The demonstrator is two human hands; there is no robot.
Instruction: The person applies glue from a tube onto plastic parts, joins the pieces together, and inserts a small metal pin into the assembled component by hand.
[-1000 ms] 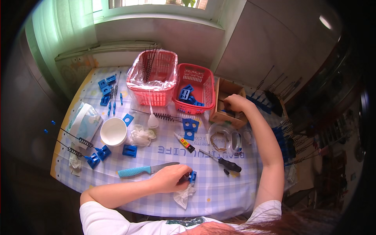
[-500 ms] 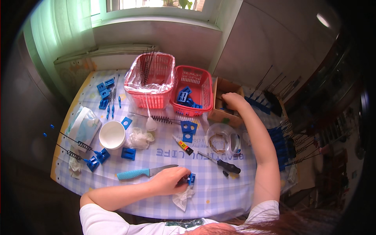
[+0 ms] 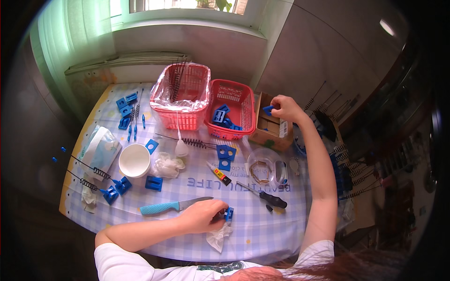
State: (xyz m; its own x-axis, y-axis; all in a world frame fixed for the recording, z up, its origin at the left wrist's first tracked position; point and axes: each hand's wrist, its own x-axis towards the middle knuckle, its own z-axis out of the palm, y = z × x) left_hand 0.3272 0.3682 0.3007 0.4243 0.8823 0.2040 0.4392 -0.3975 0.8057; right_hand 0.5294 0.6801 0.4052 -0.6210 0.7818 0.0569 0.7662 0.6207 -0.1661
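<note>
My left hand (image 3: 202, 216) rests near the table's front edge and pinches a small blue plastic part (image 3: 228, 214) that sits on a crumpled white tissue (image 3: 218, 235). My right hand (image 3: 283, 107) is raised over the open cardboard box (image 3: 269, 125) at the back right and holds another small blue plastic piece (image 3: 267, 110) between its fingertips. A knife with a light blue handle (image 3: 174, 205) lies just left of my left hand.
Two red baskets stand at the back: a plastic-lined one (image 3: 180, 95) and one with blue parts (image 3: 230, 114). A white cup (image 3: 134, 160), a tissue pack (image 3: 99, 151), a glue tube (image 3: 218, 173), a screwdriver (image 3: 262, 195), a clear tub (image 3: 265, 166), springs and loose blue parts lie on the checked cloth (image 3: 262, 232).
My right hand has lifted out of the cardboard box with a blue piece in its fingers. My left hand has stayed on the blue part by the tissue.
</note>
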